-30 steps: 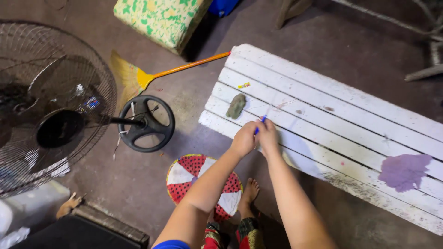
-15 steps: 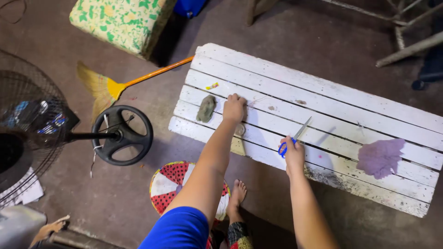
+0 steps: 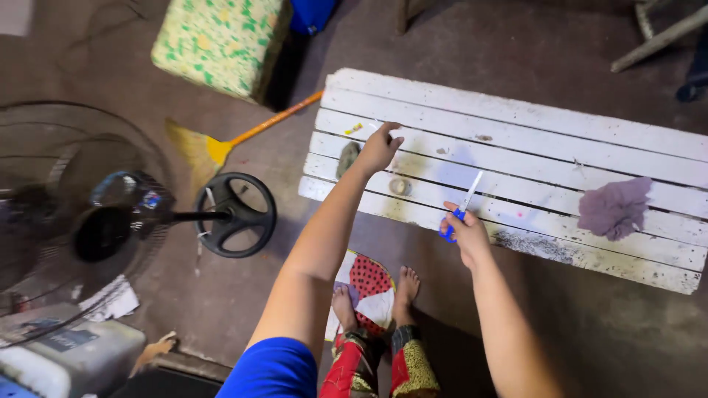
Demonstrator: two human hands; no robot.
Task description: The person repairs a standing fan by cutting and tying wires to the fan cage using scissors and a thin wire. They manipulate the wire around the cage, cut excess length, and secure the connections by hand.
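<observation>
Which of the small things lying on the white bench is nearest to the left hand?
The grey-green stone-like lump, just beside the left hand; the yellow scrap lies farther.

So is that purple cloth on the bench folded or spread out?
Neither: the purple cloth lies crumpled in a loose heap on the white bench, with uneven edges, away from both hands.

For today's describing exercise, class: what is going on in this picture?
A barefoot person stands at a white slatted bench. The right hand holds blue-handled scissors, blades pointing up over the slats. The left hand reaches across the bench beside a small dark lump. A purple cloth lies at the far right. A broom and a fan are on the floor.
</observation>
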